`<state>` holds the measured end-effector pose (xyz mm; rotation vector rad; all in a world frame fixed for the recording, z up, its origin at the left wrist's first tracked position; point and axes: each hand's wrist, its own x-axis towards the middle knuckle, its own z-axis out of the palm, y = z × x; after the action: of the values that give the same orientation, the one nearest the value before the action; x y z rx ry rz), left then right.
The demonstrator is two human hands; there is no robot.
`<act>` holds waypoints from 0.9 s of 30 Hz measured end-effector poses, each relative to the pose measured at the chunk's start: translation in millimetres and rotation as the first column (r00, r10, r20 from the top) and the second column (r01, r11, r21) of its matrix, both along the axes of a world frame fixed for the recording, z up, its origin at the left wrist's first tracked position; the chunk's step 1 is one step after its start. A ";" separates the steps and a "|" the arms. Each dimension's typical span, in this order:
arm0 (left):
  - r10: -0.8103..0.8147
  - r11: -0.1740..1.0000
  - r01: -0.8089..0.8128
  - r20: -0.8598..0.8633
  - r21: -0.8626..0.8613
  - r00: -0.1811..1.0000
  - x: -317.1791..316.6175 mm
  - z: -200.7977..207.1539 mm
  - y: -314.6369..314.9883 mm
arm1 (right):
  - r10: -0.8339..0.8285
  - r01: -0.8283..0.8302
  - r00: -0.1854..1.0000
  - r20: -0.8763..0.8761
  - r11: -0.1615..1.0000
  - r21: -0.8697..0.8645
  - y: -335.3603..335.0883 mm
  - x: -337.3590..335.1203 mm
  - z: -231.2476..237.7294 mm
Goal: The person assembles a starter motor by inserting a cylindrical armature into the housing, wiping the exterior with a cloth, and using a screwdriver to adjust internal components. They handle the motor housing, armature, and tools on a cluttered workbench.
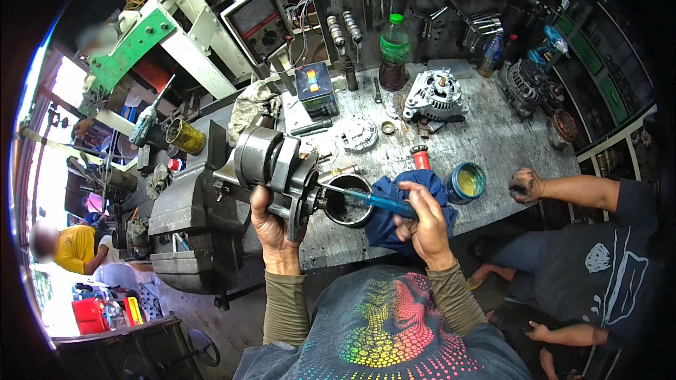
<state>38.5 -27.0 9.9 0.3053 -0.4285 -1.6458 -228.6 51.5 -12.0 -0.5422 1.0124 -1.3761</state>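
Note:
My left hand (277,236) grips a dark starter motor (266,158) from below, thumb up along its housing, and holds it tilted beside the bench vise. In my right hand (431,229) is a screwdriver (384,203) with a blue handle. Its shaft points left, and its tip is at or very near the small gear (315,201) on the motor's nose; whether they touch I cannot tell. Under the screwdriver stand a round black metal cylinder (339,217) and a crumpled blue cloth (384,233) on the metal-topped workbench (507,155).
A large bench vise (190,229) stands left. Farther back are a silver alternator (438,95), a battery (315,91) and a green-capped bottle (394,49). A can of yellowish grease (467,181) sits right of the cloth. A co-worker's fist (527,186) rests at the bench's right edge.

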 end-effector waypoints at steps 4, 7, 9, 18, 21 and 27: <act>0.018 0.999 -0.018 -0.002 0.033 1.000 0.5 -1.8 0.4 | 0.050 -0.110 0.979 -0.199 0.946 -0.305 3.1 -2.0 3.3; 0.026 0.999 -0.027 0.037 0.023 0.999 0.6 -2.1 -0.3 | 0.151 -0.153 0.987 -0.063 0.987 -0.036 6.1 -9.7 7.6; 0.000 1.000 0.000 0.060 0.003 0.998 0.3 -0.8 -1.3 | 0.219 -0.219 0.976 0.002 0.976 -0.006 6.3 -13.5 10.8; -0.052 0.999 0.053 0.107 -0.006 0.993 1.7 -2.5 -2.6 | -0.252 -0.470 0.360 -0.898 0.783 -0.408 -0.5 -18.2 22.8; -0.074 0.997 0.073 0.166 0.014 0.983 8.6 -5.5 -4.1 | 0.290 -0.462 0.726 -0.624 0.877 -0.130 -5.0 -21.5 21.8; -0.026 0.996 0.020 0.070 0.092 0.997 3.1 -2.6 -2.5 | 0.074 -0.432 0.607 -0.791 0.866 -0.250 -5.4 -16.8 25.8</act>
<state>41.7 -29.5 7.3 0.4301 -0.4123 -1.6839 -245.4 46.2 13.7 -1.6584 1.2242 -1.0810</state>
